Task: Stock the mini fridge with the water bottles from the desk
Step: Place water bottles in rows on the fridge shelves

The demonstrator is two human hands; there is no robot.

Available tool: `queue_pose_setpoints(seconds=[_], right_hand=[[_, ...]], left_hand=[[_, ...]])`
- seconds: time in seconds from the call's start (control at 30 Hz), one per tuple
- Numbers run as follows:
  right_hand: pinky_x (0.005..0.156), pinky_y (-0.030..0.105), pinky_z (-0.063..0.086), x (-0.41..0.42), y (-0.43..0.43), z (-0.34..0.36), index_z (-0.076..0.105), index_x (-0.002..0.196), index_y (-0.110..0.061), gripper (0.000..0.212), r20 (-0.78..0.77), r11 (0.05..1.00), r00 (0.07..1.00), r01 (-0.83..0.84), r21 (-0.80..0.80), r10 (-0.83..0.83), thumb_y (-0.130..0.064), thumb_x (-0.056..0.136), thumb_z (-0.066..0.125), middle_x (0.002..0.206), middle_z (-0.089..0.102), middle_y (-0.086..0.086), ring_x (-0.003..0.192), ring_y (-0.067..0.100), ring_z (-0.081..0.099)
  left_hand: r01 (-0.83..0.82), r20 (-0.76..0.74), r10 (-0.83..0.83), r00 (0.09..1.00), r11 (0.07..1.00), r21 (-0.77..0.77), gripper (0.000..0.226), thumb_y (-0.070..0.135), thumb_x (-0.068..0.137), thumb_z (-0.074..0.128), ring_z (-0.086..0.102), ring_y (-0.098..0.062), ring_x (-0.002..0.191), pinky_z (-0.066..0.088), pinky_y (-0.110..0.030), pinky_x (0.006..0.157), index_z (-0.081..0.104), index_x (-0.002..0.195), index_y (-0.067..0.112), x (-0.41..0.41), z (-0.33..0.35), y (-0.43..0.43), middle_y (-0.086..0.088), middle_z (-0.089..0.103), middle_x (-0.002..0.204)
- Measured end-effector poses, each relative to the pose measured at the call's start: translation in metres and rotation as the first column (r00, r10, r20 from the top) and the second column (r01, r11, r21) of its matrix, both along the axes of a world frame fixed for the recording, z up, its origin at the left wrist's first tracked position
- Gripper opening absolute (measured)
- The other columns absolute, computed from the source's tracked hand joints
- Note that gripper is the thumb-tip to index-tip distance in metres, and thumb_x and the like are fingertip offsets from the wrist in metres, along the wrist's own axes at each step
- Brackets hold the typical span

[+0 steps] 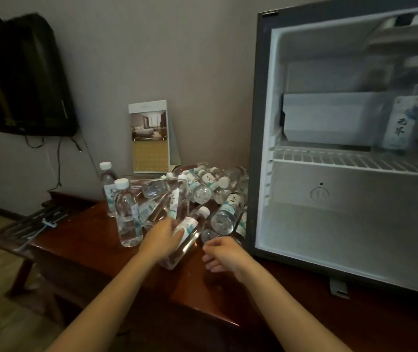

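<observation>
The left grip (162, 237) is grasping a tilted water bottle (190, 226) at the pile's near edge, frame centre, on the desk (88, 250); the right grip (221, 254) is hovering loosely curled, holding nothing. Pickup seems underway; the next move is likely calling for lifting it rightward into the open mini fridge (254, 148)

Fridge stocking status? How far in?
Early. Done: at least one labelled bottle stands on the wire shelf of the open mini fridge; blur hides any more. In hand: the left hand grips a tilted bottle on the desk; the right hand holds nothing. Left: the pile of bottles beside the fridge, most lying, a few upright.
</observation>
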State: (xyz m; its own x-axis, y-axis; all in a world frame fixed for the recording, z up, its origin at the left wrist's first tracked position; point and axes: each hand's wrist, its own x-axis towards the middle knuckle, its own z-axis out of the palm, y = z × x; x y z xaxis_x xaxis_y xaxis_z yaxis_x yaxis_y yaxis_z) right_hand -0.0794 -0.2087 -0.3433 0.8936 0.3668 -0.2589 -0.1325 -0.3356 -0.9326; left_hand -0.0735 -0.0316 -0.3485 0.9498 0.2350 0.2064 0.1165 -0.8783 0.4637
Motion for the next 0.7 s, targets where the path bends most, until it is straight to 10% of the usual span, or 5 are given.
queue_pose_setpoints(seconds=[0.2, 0.37, 0.7], right_hand=[[0.09, 0.033, 0.046, 0.017, 0.041, -0.031, 0.033, 0.139, -0.007, 0.052, -0.197, 0.967, 0.976, 0.138, 0.214, -0.095, -0.029, 0.095, 0.051, 0.128, 0.053, 0.016, 0.113, 0.027, 0.055], [0.084, 0.039, 0.049, 0.023, 0.059, -0.038, 0.051, 0.12, -0.006, 0.028, -0.288, 0.868, 0.953, 0.222, 0.444, -0.096, -0.017, 0.094, 0.053, 0.117, 0.064, 0.015, 0.099, 0.029, 0.062], [0.078, 0.045, 0.056, 0.012, 0.058, -0.037, 0.04, 0.129, -0.014, 0.054, -0.292, 0.839, 0.953, 0.226, 0.495, -0.084, 0.002, 0.083, 0.062, 0.113, 0.065, 0.012, 0.099, 0.032, 0.065]], left_hand=[[-0.007, -0.138, -0.028, 0.99, 0.968, -0.249, 0.055, 0.054, 0.076, 0.063, 0.065, -0.019, 0.089, 0.054, -0.035, 0.077, 0.043, 0.114, 0.019, -0.015, -0.03, 0.007, -0.001, 0.061, 0.112], [0.064, -0.167, -0.157, 0.973, 0.887, -0.458, 0.059, 0.027, 0.07, 0.077, 0.063, -0.015, 0.089, 0.057, -0.034, 0.076, 0.036, 0.111, 0.014, -0.025, -0.026, 0.006, -0.002, 0.057, 0.106], [0.177, -0.075, -0.313, 0.947, 0.7, -0.692, 0.067, 0.018, 0.072, 0.079, 0.065, -0.011, 0.086, 0.053, -0.022, 0.066, 0.03, 0.118, 0.014, -0.041, -0.027, 0.004, -0.008, 0.06, 0.11]])
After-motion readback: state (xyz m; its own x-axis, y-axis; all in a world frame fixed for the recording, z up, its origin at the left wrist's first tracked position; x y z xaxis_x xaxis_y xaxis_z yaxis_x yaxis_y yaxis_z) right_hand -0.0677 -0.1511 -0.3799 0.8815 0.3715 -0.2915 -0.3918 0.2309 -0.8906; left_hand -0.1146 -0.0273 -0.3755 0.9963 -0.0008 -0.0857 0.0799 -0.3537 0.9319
